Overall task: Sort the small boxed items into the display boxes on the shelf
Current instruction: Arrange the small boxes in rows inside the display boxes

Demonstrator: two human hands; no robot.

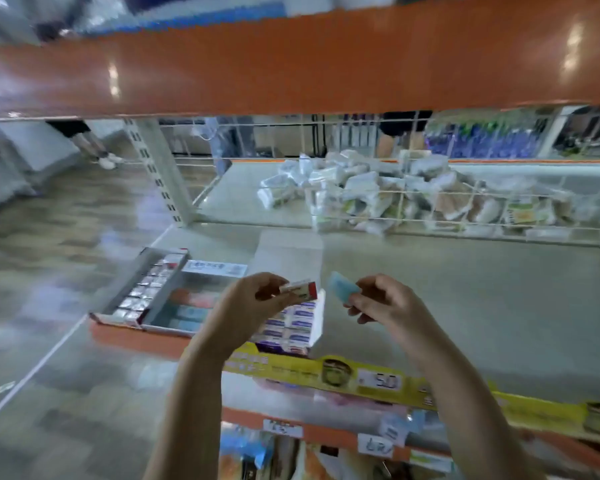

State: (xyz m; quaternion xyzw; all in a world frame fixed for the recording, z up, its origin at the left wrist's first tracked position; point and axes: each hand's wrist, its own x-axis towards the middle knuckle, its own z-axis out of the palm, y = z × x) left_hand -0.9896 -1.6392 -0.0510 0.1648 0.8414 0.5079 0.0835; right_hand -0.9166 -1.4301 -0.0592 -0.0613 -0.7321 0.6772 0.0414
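Two hands are raised over the shelf [430, 289]. The left hand [253, 299] has its grip closed round a small red-and-white box [300, 288]; the right hand [381, 303] pinches a pale blue packet [343, 287] in a narrow grip. Below them sit three display boxes: one of silver packs [142, 289], one of blue and pink items [187, 306], one of purple-and-white cartons [297, 329]. Behind a wire divider [361, 157] lies a heap of white bags [378, 192].
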